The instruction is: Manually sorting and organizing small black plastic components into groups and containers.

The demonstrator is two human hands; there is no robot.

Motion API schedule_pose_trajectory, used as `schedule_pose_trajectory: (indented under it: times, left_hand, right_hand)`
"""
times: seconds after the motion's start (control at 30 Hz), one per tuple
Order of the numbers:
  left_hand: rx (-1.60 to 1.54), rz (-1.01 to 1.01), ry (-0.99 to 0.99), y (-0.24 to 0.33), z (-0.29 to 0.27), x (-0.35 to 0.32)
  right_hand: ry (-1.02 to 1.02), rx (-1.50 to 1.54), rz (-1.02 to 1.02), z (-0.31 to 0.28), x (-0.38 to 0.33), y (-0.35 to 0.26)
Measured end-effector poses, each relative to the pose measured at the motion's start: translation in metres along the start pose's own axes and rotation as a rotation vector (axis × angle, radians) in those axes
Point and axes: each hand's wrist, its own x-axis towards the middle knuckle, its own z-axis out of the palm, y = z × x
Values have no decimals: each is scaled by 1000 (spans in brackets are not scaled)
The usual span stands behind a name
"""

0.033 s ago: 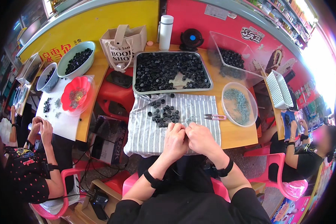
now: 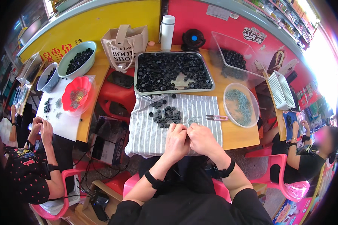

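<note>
On the person's side of the metal tray (image 2: 176,91), black round pieces (image 2: 168,115) lie clustered on striped cloth (image 2: 146,131). Farther from the tray, the left hand (image 2: 176,139) and right hand (image 2: 202,138) meet, fingers curled; their tips are hidden, so I cannot tell whether either grip is closed. Left of the tray, a canvas bag (image 2: 120,47) carries dark lettering. Beyond the tray, a yellow panel (image 2: 101,22) bears red characters, a red panel (image 2: 221,28) white-outlined writing.
</note>
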Motion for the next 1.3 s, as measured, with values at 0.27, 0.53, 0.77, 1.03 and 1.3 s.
schedule_pose_trajectory:
  times: [0.27,0.53,0.77,1.03,1.3]
  left_hand:
    - [-9,-29,-24,-3,-1,-1]
    - [-21,-21,-22,0,-1,0]
    - [-32,-17,-25,-1,-2,-1]
    - [-7,-34,-12,-8,2,-3]
    - [-10,-30,-46,0,-5,-1]
  right_hand:
    - [-64,-79,71,-1,7,-14]
    - [-16,-48,70,0,8,-17]
    - [-56,-22,34,-3,15,-17]
    - [-97,92,55,7,18,-4]
    - [159,634,233,19,-11,16]
